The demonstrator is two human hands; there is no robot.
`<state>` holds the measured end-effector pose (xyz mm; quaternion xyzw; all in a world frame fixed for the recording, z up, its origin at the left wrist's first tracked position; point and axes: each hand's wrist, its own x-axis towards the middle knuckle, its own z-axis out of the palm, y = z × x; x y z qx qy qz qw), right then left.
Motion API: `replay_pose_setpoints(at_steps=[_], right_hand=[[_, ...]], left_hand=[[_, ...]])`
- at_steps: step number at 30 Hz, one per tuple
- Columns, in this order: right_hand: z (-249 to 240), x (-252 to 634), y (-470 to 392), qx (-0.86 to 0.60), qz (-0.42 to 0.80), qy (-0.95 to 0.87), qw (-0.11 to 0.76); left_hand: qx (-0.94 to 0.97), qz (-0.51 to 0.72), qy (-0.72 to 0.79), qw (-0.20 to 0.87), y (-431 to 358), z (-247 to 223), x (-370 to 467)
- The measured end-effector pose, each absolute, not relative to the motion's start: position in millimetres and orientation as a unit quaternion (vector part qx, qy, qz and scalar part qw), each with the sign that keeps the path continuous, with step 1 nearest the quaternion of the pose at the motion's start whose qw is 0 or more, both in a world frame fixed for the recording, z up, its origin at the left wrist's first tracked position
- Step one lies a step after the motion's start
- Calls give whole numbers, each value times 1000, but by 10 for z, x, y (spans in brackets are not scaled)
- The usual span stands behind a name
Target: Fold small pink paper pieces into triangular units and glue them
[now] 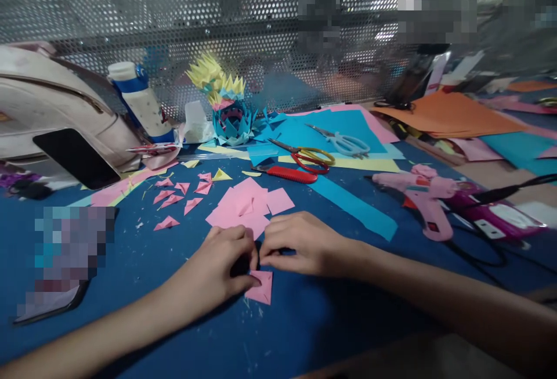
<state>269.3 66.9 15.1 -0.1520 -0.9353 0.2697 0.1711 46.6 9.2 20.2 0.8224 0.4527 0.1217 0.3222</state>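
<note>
A small pink paper square (263, 291) lies on the blue tabletop, with short dark marks or slits on it. My left hand (228, 257) is curled at its upper left, thumb pressed on the paper and forefinger bent down by its top edge. My right hand (300, 245) meets it from the right with thumb and fingers pinched together just above the square. What those right fingertips hold, if anything, is hidden. Right behind both hands sits a loose pile of pink paper squares (235, 199). Several small folded pink triangles (173, 200) are scattered to the left.
Red-handled scissors (311, 161), light blue scissors (348, 144) and a red cutter (291, 174) lie behind the pile. A pink glue gun (429, 193) with cables is at right. A paper flower pot (232, 121), bottle (139, 100) and phone (76, 155) stand at back left.
</note>
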Motion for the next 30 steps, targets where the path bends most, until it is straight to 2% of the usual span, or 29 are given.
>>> replay_pose_setpoints(at_steps=[9, 16, 30], right_hand=[[163, 2645, 605, -218, 312, -916, 130], [174, 2634, 620, -279, 287, -909, 118], [94, 2611, 642, -271, 298, -902, 159]], left_hand=[[805, 162, 469, 325, 127, 224, 490], [798, 198, 474, 315, 147, 173, 431], [806, 263, 455, 273, 136, 39, 312]])
